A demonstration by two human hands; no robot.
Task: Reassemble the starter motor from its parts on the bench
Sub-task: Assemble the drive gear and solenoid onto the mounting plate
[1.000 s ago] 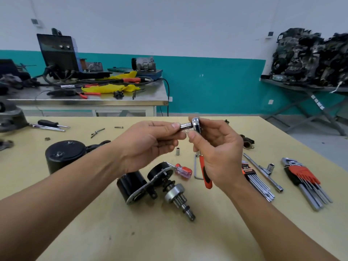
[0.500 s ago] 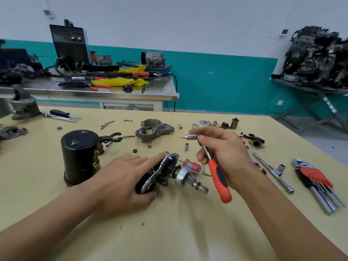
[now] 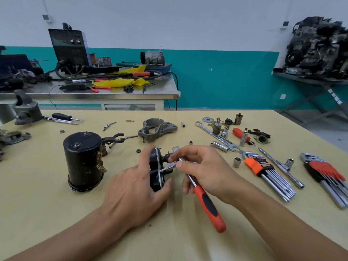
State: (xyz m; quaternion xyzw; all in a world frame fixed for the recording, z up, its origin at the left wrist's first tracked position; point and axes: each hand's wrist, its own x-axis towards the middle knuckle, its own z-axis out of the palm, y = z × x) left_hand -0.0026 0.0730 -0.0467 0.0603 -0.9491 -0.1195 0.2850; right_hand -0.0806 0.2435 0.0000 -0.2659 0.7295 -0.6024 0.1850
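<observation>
Black, with a bright metal plate across its face, the starter sub-assembly (image 3: 156,171) stands on edge at the centre of the frame, low over the bench (image 3: 56,213); the fingers hide whether it touches the surface. The left hand (image 3: 135,194) grips it from the left, thumb curled under its lower right edge and forefinger raised along its top. The right hand (image 3: 204,171) pinches the steel shank of a ratchet (image 3: 206,202) between thumb and forefinger, the other fingers curled round the shank below. The tool's tip meets the plate of the sub-assembly, and its orange and black handle runs down toward the lower right.

Left of centre, well apart from the hands, the black cylindrical motor body (image 3: 82,161) stands upright. A dark forked lever (image 3: 113,139) lies beside its top edge. Above the hands lies the grey cast housing (image 3: 157,129).

To the right of the hands are loose sockets (image 3: 236,162), a combination spanner (image 3: 216,136), a red-handled screwdriver (image 3: 240,134), a long sliding T-bar (image 3: 278,164) and two sets of hex keys, one in an orange holder (image 3: 263,169) and one in a red holder (image 3: 327,173). Small washers and fittings (image 3: 216,125) are scattered along the far edge.

At far left sits a vice (image 3: 26,112). Behind, a steel table (image 3: 94,94) bears a welding unit (image 3: 69,48) and yellow cloth (image 3: 116,82). At upper right an engine (image 3: 318,48) rests on a stand.
</observation>
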